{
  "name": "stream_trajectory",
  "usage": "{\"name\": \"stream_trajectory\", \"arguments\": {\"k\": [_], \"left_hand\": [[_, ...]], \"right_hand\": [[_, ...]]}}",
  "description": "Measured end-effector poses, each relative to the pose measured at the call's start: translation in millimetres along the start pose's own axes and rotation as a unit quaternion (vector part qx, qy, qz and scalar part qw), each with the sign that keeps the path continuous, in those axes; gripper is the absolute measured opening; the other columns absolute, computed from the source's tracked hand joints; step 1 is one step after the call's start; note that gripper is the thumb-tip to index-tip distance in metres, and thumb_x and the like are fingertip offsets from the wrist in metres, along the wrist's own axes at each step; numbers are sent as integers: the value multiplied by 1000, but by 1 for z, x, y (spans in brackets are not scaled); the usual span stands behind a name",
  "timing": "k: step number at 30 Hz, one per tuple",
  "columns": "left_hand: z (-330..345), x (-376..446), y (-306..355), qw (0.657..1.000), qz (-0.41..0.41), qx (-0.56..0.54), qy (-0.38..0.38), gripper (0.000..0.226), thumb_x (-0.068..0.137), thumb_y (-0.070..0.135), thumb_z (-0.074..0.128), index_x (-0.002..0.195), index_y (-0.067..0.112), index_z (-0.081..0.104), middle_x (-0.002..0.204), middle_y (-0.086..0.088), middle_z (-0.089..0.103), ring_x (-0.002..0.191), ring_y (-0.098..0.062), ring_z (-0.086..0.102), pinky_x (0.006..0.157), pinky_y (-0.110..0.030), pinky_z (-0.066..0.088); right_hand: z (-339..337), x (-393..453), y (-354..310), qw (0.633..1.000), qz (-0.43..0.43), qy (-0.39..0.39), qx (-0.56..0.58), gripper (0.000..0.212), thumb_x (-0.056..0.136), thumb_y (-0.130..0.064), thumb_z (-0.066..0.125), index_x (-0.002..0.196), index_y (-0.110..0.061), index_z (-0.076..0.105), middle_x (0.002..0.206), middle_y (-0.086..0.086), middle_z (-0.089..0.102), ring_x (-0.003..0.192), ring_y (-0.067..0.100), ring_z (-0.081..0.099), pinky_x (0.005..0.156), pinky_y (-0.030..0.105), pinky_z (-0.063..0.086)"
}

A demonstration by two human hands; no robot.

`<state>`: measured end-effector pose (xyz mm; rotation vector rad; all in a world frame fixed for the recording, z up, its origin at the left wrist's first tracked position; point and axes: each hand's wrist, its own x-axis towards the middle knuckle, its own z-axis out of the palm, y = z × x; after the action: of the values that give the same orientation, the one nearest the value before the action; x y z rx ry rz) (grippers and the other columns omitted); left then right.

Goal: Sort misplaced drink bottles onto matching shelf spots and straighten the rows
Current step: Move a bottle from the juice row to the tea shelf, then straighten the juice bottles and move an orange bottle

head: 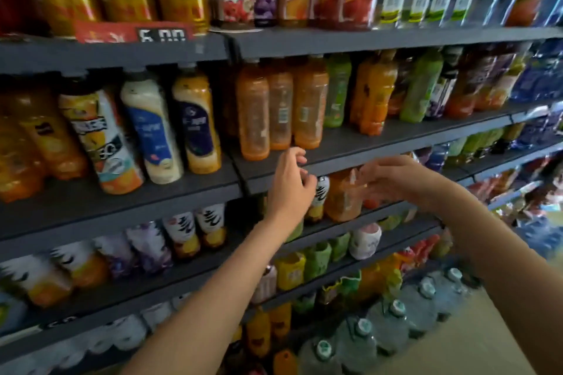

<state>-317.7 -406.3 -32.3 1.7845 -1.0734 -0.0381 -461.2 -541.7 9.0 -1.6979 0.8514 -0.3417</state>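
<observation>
Orange bottle (342,195), on the tier just below the dark shelf edge (335,161), faces both raised hands. Left hand (289,183) has loosely curled fingers holding nothing; right hand (393,178), blurred, seems relaxed and empty too. Risk: a hurried reach could topple the white-labelled bottle (320,198) touching its left side. Three orange bottles (280,109) above that edge stand unevenly; the ledge limits access.

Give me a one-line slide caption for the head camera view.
Both hands, left hand and right hand, reach toward orange bottles under a dark shelf of drinks.
</observation>
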Motion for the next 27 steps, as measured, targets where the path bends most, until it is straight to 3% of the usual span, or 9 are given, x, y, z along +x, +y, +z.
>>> {"name": "stream_trajectory", "arguments": {"k": [2,6,12,14,17,19,22,25,27], "left_hand": [[27,17,22,999,-24,-18,19,29,90,10,55,117,15,45,106,5,49,83,-7,52,79,-31,47],[69,43,50,999,-27,11,15,28,90,8,55,117,11,45,102,3,51,81,-11,52,76,-27,44],[125,84,67,998,-35,33,40,30,88,6,55,117,11,46,102,3,54,81,-11,54,78,-31,47],[145,102,69,998,-30,21,45,32,88,5,55,117,11,44,104,2,54,83,-14,56,80,-36,49],[177,136,69,997,-46,-10,68,40,87,11,60,122,13,42,115,-1,55,98,-15,56,85,-34,48],[199,163,66,995,-77,-17,68,52,85,20,65,129,13,38,124,-1,49,112,-16,51,89,-30,43],[227,206,63,989,-110,-33,92,64,82,26,70,134,12,34,126,-1,46,116,-18,48,91,-30,40],[247,239,65,979,-156,-38,129,78,79,28,73,140,11,27,133,-11,45,124,-29,45,101,-41,38],[255,247,65,974,-183,-32,132,83,80,29,72,144,9,21,137,-12,43,127,-29,43,101,-38,36]], "right_hand": [[-55,7,6,1000,3,17,-5,20,95,-13,52,107,1,59,101,21,66,82,27,66,70,31,56],[-137,32,8,996,-9,90,-1,13,94,-9,54,100,2,58,91,19,66,72,25,63,57,25,56],[-191,78,18,996,-22,56,-64,12,94,-11,53,84,-9,59,90,14,67,70,20,63,59,25,54],[-209,101,21,995,-19,72,-72,10,93,-10,55,86,-6,59,96,17,65,75,25,63,69,35,57],[-229,135,22,989,-32,100,-107,13,92,-13,57,101,-3,56,101,15,60,84,25,61,75,39,56],[-237,155,21,987,-41,93,-128,13,91,-13,58,102,-6,55,100,13,59,85,24,60,75,38,55],[-258,181,17,982,-58,100,-150,16,89,-13,60,103,-4,59,97,12,59,83,25,60,78,38,54],[-286,204,17,976,-71,140,-152,19,88,-13,61,104,-2,62,92,11,63,74,22,61,70,33,54],[-300,217,18,981,-61,122,-138,15,88,-10,61,101,-3,61,87,9,63,67,17,61,60,23,54]]}}
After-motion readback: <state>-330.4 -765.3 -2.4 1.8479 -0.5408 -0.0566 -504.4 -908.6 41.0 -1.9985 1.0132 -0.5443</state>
